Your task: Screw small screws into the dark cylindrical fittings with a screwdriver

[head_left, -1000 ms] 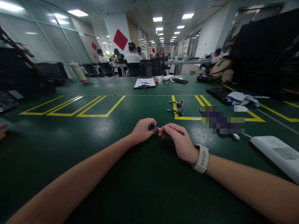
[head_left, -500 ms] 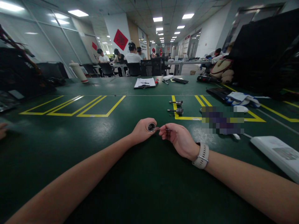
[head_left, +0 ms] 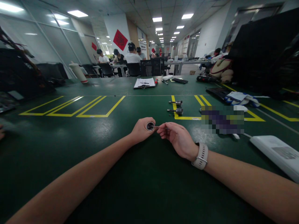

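My left hand [head_left: 142,129] is closed around a hole saw [head_left: 150,126], its round metal rim and dark hollow facing me. My right hand [head_left: 174,137], with a pale watch strap on the wrist, pinches a thin metal rod [head_left: 159,127] that looks like a hex key. The rod's far end reaches to the rim of the cup; whether it goes inside is too small to tell. Beyond my right hand two more hole saws lie on the table, a farther one [head_left: 178,103] and a nearer one [head_left: 178,111], shanks pointing left.
Yellow tape [head_left: 93,116] marks boxes on the green table [head_left: 112,193]. On the right are a white power strip [head_left: 275,152], a blurred-out object [head_left: 221,119] and a glove [head_left: 241,99]. A clipboard [head_left: 144,82] lies at the back. At the left edge shows another person's hand [head_left: 2,132].
Both hands have shifted very slightly left with the hole saw and the rod. The grip of each hand looks the same, and the hole saws on the table are unmoved.
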A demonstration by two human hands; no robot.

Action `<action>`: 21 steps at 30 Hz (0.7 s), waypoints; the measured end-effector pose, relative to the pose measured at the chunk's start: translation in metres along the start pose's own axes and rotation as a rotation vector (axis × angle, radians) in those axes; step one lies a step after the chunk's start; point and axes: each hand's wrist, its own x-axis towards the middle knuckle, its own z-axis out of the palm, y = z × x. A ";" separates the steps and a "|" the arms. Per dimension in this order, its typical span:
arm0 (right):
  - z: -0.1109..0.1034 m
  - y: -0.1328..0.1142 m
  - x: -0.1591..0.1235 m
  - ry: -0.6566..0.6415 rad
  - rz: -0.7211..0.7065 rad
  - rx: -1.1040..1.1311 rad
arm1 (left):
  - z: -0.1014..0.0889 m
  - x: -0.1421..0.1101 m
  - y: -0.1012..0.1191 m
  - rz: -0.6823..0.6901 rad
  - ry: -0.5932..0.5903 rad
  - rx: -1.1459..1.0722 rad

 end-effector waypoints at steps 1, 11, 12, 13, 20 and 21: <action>0.001 0.000 -0.001 0.004 -0.021 -0.009 | 0.000 0.000 0.000 0.004 0.002 0.001; -0.002 0.000 -0.006 -0.002 -0.239 -0.287 | -0.001 0.000 0.003 0.010 -0.013 0.007; -0.002 0.000 -0.007 0.008 -0.261 -0.347 | -0.001 -0.001 0.003 0.010 -0.016 0.007; -0.001 -0.001 -0.009 0.020 -0.279 -0.407 | -0.002 -0.001 0.003 0.010 -0.020 0.009; 0.008 -0.005 -0.013 0.034 -0.277 -0.674 | -0.002 -0.001 0.003 0.029 -0.063 0.053; 0.007 -0.004 -0.012 0.025 -0.256 -0.649 | -0.001 -0.001 0.003 0.041 -0.072 0.055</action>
